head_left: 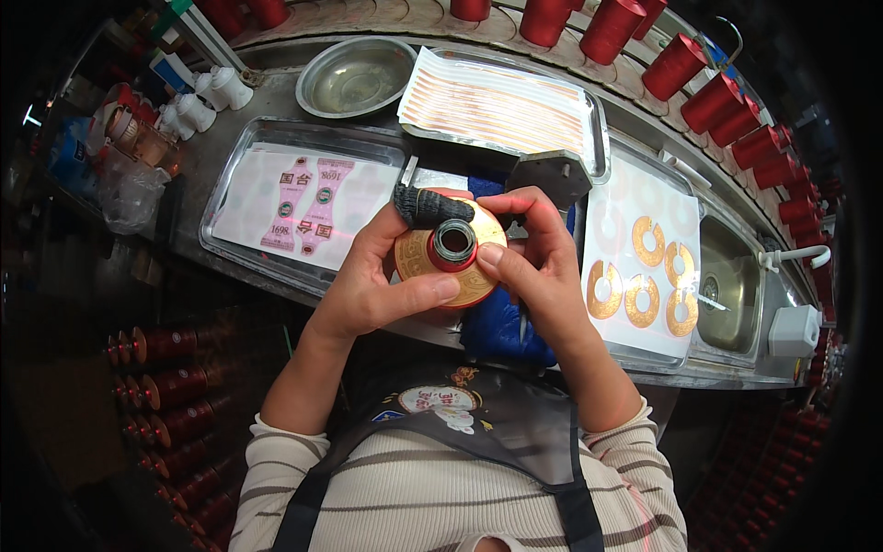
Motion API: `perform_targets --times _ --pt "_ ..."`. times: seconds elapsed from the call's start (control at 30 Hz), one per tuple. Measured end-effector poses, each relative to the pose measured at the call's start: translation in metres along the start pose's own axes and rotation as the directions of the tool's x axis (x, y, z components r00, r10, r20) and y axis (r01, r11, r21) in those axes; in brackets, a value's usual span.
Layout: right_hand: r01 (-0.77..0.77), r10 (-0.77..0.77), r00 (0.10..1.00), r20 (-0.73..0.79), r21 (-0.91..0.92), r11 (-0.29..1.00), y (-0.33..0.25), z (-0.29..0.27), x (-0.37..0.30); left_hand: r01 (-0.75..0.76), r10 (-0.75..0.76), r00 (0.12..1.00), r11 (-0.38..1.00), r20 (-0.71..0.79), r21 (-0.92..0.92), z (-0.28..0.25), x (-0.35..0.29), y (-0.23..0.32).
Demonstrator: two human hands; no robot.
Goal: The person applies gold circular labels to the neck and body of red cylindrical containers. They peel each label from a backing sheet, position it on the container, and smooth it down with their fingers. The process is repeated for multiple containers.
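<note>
Between both hands, in the middle of the view, is a red bottle with its open glass mouth toward me. A gold ring-shaped label lies around its neck on the shoulder. My left hand grips the bottle from the left, thumb on the gold ring; a black cover sits on one of its fingers. From the right, my right hand holds the bottle, its thumb pressing on the ring near the neck. Below the bottle is a blue padded support, partly hidden. The bottle's body is hidden behind its shoulder and my hands.
A sheet with gold ring labels lies right, beside a sink. On the left, a metal tray holds pink labels. Behind stand a metal bowl and a tray of striped strips. Red bottles line a conveyor at the back.
</note>
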State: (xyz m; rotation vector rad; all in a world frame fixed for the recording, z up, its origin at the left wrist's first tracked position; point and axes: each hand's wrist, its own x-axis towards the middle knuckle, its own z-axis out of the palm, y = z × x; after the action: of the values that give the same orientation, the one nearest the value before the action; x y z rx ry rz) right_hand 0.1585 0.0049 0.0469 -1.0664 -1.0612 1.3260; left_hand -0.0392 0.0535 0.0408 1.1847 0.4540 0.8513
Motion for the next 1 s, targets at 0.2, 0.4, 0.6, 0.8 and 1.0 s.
perform_targets --times 0.2,0.4,0.6,0.8,1.0 --pt "-0.051 0.05 0.999 0.018 0.066 0.997 -0.003 0.0 0.0 -0.006 0.006 0.999 1.0 -0.033 0.023 0.0 -0.001 -0.001" --pt "-0.009 0.01 1.0 0.021 -0.075 0.997 0.005 -0.005 -0.005 -0.01 0.013 0.988 1.0 -0.152 0.018 0.009 -0.015 -0.009" --pt "0.029 -0.025 0.998 0.051 -0.085 0.996 0.001 0.001 -0.006 -0.076 0.072 0.996 0.994 -0.055 -0.076 0.004 -0.017 -0.021" --pt "0.035 -0.031 0.997 0.073 -0.057 0.998 0.006 -0.003 -0.006 -0.084 0.082 0.996 0.994 -0.03 -0.074 0.004 -0.015 -0.021" --pt "0.019 -0.015 0.994 0.105 -0.042 0.999 0.013 -0.01 -0.005 -0.03 0.044 0.978 0.997 -0.202 0.072 0.021 -0.013 -0.01"
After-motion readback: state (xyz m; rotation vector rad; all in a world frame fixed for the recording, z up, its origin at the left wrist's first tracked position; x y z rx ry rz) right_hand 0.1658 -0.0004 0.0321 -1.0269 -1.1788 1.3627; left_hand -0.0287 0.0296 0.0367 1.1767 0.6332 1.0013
